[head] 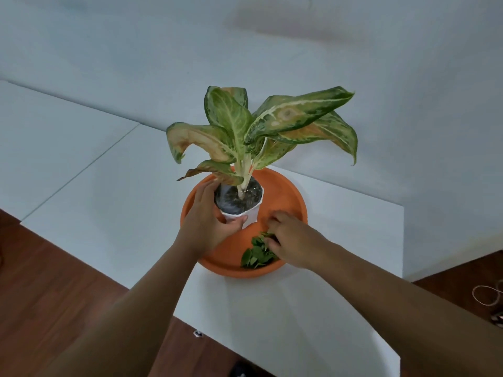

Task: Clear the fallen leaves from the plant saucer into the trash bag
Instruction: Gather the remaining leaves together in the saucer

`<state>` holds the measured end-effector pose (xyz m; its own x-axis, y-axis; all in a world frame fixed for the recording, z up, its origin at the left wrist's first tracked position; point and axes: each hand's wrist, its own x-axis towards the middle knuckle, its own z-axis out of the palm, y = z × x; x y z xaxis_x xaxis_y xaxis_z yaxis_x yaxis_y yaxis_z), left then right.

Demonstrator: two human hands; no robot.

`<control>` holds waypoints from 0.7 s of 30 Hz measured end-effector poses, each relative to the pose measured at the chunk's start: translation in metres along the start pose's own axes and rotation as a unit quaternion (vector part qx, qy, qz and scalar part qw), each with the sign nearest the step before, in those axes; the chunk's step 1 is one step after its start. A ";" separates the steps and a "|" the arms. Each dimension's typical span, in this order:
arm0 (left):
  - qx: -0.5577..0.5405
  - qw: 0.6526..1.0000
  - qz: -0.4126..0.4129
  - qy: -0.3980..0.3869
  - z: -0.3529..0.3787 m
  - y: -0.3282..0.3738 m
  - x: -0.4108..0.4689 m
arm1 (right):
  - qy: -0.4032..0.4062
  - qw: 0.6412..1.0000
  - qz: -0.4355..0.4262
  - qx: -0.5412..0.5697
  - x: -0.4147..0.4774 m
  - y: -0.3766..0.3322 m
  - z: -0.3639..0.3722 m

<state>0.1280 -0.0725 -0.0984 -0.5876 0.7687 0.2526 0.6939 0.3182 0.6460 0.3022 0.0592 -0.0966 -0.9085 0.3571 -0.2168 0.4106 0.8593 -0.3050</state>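
An orange round saucer sits on a white table and holds a white pot with a tall plant of variegated green leaves. My left hand is wrapped around the pot's left side, thumb on its front. A small heap of dark green fallen leaves lies in the saucer's near part. My right hand rests palm down on the right edge of that heap, fingers curled into the leaves. No trash bag is in view.
The white table ends close behind the saucer on the right and in front of it. Another white surface adjoins on the left. Brown wooden floor lies below, with a loop of cord at the right.
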 end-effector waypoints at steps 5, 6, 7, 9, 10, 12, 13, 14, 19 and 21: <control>-0.076 0.994 -0.053 -0.049 -0.001 0.002 -0.017 | -0.009 0.994 -0.026 0.101 -0.012 -0.011 0.003; -0.072 0.995 -0.063 -0.029 -0.001 0.001 -0.022 | -0.004 0.992 -0.019 0.126 -0.014 -0.010 0.000; -0.062 0.995 -0.073 0.000 -0.001 0.001 -0.029 | 0.002 0.991 -0.007 0.135 -0.015 -0.008 -0.003; -0.026 0.994 -0.100 0.044 0.000 0.002 -0.041 | 0.015 0.993 0.018 0.115 -0.013 0.000 -0.009; -0.001 0.993 -0.112 0.045 0.002 0.002 -0.047 | 0.021 0.994 0.029 0.101 -0.013 0.002 -0.011; 0.044 0.993 -0.106 0.016 0.006 -0.003 -0.058 | 0.030 0.995 0.044 0.087 -0.012 0.004 -0.013; 0.056 0.995 -0.088 0.002 0.008 -0.007 -0.061 | 0.034 0.995 0.047 0.082 -0.013 0.003 -0.012; 0.060 0.996 -0.072 -0.008 0.009 -0.012 -0.061 | 0.043 0.995 0.045 0.075 -0.015 0.000 -0.010; 0.076 0.995 0.000 -0.057 -0.001 -0.032 -0.043 | 0.146 0.984 0.063 0.079 -0.030 -0.012 0.009; 0.090 0.991 0.039 -0.090 -0.005 -0.042 -0.034 | 0.185 0.976 0.071 0.088 -0.037 -0.019 0.020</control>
<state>0.1165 -0.1146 -0.1302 -0.4564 0.8763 0.1541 0.8072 0.3349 0.4861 0.3291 0.0224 -0.1013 -0.7932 0.6046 0.0719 0.5123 0.7265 -0.4579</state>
